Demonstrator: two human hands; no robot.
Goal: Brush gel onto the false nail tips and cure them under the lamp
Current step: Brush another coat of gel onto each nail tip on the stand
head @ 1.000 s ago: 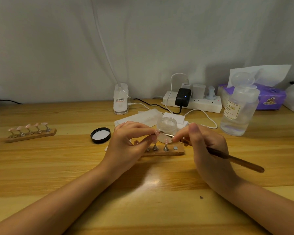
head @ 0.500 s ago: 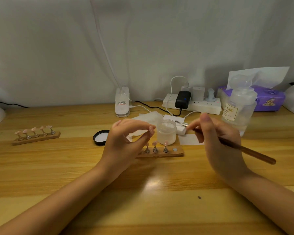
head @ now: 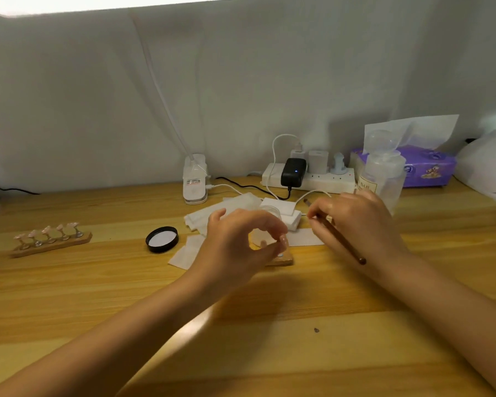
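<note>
One open jar point(head: 270, 211) — contents unclear

We see bare surface point(head: 241, 325) in front, open for passing. Farther back the way is crowded: black lid point(head: 162, 239), paper wipes point(head: 212, 216), power strip point(head: 309, 179), clear bottle point(head: 384, 179); the jar behind the left hand point(head: 238, 247) seems mostly hidden.

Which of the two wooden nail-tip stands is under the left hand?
The near-centre wooden stand, mostly hidden beneath the left hand. The other stand sits apart at far left, untouched.
</note>
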